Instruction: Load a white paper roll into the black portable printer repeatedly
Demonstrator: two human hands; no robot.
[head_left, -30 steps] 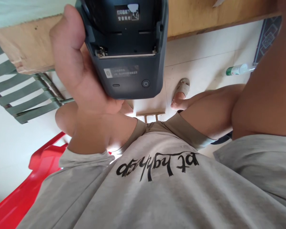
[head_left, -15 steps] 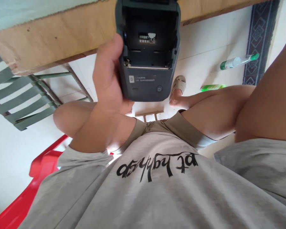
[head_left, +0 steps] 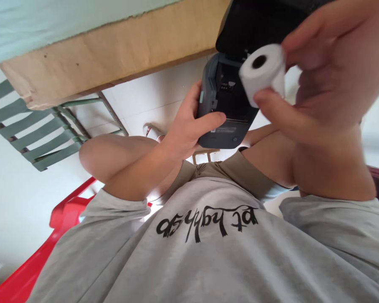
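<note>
My left hand [head_left: 189,128] grips a dark grey label printer [head_left: 222,111] from its left side, thumb across the front, above my lap. The printer's lid is up and its paper bay lies open. My right hand [head_left: 322,80] is close to the camera at the upper right, pinching a small white paper roll [head_left: 262,72] between thumb and fingers. The roll hangs just in front of the open bay and covers part of it.
A wooden table edge [head_left: 113,54] runs across the top. A green slatted chair [head_left: 34,130] stands at the left and a red plastic chair [head_left: 63,219] is under me. My bare knees and grey shirt fill the lower part, above a white tiled floor.
The printer moved right and farther from the camera in my left hand. My right hand came into view holding the paper roll in front of the open bay.
</note>
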